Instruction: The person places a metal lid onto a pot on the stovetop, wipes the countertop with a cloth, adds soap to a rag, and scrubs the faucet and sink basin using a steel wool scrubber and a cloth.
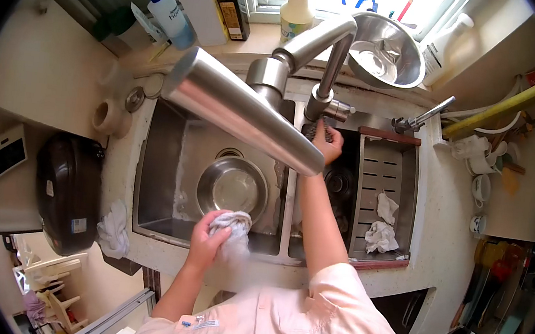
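Note:
My left hand (207, 235) is closed around a crumpled whitish cloth (234, 226) at the front edge of the left sink basin (195, 140). Just beyond the cloth, a round metal bowl (233, 184) rests in that basin. My right hand (328, 146) reaches over the right basin, close under the small tap (321, 104). Its fingers are closed on a dark, rough scouring pad (313, 131), partly hidden by the hand. The large steel faucet (247, 109) stretches across the view above both basins and covers part of the left one.
A slotted steel tray (375, 162) at the right holds crumpled white pieces (381, 238). Behind the sink stand a spray bottle (296, 17), several other bottles and a steel bowl (387, 52). A dark appliance (68, 192) and a white cloth (114, 229) are at the left.

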Available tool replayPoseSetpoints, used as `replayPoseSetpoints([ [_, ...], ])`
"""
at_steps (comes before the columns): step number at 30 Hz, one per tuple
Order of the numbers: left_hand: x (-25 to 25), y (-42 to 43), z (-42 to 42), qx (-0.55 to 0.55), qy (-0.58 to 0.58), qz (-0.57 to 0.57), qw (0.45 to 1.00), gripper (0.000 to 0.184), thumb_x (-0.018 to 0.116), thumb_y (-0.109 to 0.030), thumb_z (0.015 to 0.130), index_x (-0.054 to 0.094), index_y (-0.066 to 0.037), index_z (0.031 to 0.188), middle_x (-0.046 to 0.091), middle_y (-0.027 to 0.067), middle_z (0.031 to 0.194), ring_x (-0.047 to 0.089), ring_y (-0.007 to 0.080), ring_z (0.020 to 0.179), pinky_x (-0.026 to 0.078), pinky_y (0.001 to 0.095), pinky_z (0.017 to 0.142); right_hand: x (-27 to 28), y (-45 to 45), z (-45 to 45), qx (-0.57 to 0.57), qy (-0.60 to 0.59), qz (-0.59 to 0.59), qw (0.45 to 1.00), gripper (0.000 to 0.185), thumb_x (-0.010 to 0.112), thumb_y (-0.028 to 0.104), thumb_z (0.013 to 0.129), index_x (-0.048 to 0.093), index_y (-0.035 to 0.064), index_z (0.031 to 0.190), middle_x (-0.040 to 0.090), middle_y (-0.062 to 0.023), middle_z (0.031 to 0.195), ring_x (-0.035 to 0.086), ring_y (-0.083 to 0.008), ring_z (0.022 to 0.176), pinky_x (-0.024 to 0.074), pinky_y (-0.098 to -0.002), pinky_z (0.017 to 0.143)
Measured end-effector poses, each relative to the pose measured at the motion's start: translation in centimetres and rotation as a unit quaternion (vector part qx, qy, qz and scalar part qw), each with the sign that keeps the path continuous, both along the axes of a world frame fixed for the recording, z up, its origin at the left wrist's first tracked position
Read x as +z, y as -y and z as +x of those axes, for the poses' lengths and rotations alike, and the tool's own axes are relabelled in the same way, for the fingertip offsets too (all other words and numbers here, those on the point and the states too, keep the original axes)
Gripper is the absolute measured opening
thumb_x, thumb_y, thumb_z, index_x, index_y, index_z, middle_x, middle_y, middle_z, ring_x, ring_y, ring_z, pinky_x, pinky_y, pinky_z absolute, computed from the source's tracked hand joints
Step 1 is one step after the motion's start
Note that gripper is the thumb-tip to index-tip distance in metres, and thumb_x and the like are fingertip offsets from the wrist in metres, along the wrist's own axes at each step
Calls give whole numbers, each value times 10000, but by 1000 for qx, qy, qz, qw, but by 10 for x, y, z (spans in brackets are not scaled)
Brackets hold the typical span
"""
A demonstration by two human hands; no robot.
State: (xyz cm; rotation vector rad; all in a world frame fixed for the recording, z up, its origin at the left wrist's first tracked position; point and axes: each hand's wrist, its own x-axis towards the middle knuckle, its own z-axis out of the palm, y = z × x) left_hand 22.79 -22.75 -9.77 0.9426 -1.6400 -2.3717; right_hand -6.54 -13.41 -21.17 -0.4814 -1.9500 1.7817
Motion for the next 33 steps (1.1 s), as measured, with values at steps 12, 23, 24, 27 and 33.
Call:
replayPoseSetpoints([
  [12,5,13,23,15,5,16,1000,334,541,11,736,503,22,1068,569,103,996,550,162,908,437,276,814,41,18,-21,-92,43,-212,972,281,730,216,690,583,-21,728,609,-71,706,539,-150,636,449,-300,637],
  [23,18,-4,20,-25,1,-1,1000,349,538,-10,726,488,8,1071,567,99,986,549,173,910,441,298,828,20,14,-6,-42,21,-177,983,293,714,220,716,579,-38,745,593,-46,680,502,-122,600,431,-288,591],
  [24,18,-6,19,-20,8,-1,1000,350,536,-10,723,489,10,1069,567,99,983,549,174,907,441,298,828,25,20,-14,-69,21,-164,984,296,716,222,713,579,-39,744,594,-49,685,504,-121,611,430,-287,598],
  [27,15,-5,20,-15,15,-22,1000,349,534,-7,723,490,12,1069,567,101,982,549,173,904,440,299,828,25,24,-2,-33,99,-172,980,324,726,238,700,580,-48,746,604,-77,736,508,-122,676,428,-282,649],
  [33,24,-5,22,-3,3,-14,1000,349,541,-8,724,491,11,1069,566,98,980,546,165,903,438,290,824,46,-12,-1,-19,43,-336,941,308,701,228,734,545,-35,767,576,-65,738,498,-145,657,428,-308,647],
])
